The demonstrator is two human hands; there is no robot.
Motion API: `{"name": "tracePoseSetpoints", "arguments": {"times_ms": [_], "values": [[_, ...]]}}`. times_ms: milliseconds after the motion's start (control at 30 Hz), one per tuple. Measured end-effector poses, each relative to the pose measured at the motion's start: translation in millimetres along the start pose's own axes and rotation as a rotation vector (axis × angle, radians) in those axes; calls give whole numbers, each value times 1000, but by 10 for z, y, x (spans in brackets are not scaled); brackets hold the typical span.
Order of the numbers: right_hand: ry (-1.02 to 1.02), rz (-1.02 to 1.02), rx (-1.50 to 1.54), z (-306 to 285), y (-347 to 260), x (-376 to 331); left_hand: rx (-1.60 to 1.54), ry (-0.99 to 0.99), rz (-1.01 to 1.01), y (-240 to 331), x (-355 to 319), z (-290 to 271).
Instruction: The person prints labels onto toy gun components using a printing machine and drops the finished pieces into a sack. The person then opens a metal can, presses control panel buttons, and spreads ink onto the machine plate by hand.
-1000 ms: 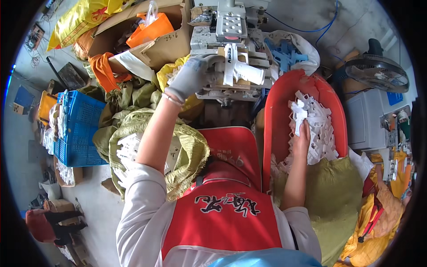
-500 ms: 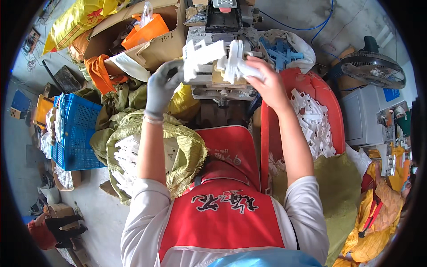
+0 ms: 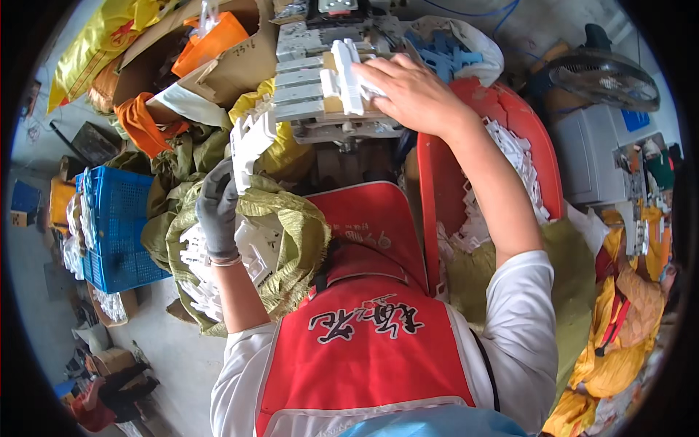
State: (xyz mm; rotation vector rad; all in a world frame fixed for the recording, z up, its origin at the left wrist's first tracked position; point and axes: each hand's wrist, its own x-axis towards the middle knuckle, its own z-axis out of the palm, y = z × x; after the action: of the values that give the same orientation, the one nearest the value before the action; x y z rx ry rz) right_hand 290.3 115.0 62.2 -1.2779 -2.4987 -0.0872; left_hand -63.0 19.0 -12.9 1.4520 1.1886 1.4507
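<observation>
My left hand, in a grey glove, is closed on a notched white plastic part. It holds the part over the rim of an olive woven sack, in which white plastic pieces lie heaped. My bare right hand has its fingers closed on a long, narrow white plastic piece. That piece lies on or just above a small tan block at the front of a metal machine. My fingertips partly cover its right side.
To the right stands a red tub of white plastic pieces, with a fan beyond it. Blue parts fill a white bag behind. A blue crate and a cardboard box are at left. Another person shows at lower left.
My left hand has moved from the machine down and left to the sack, carrying the notched part. My right hand has shifted left and slightly up, with its piece now at the tan block.
</observation>
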Motion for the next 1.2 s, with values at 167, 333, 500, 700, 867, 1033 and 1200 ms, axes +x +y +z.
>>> {"name": "tracePoseSetpoints", "arguments": {"times_ms": [167, 333, 500, 700, 867, 1033, 1200], "values": [[-50, 50, -34, -88, -34, -41, 62, -8, 34, -31, -171, -88], [-112, 61, -59, -14, -47, 27, 111, 37, -18, 20, -343, -173], [186, -82, -56, 94, 59, -273, 276, 79, -14, -23, -458, -257], [63, 464, 390, 216, 1051, -1631, 546, 177, -139, 5, -949, -781], [-558, 1012, 121, 1168, 2018, -3165, 297, 224, -341, -325, -1218, -1088], [-494, 947, 54, 2091, 1792, -2990, 713, 149, -305, -67, -1354, -852], [-624, 1047, -453, 2629, 2904, -4303, 861, 103, -338, -11, -1290, -874]]}}
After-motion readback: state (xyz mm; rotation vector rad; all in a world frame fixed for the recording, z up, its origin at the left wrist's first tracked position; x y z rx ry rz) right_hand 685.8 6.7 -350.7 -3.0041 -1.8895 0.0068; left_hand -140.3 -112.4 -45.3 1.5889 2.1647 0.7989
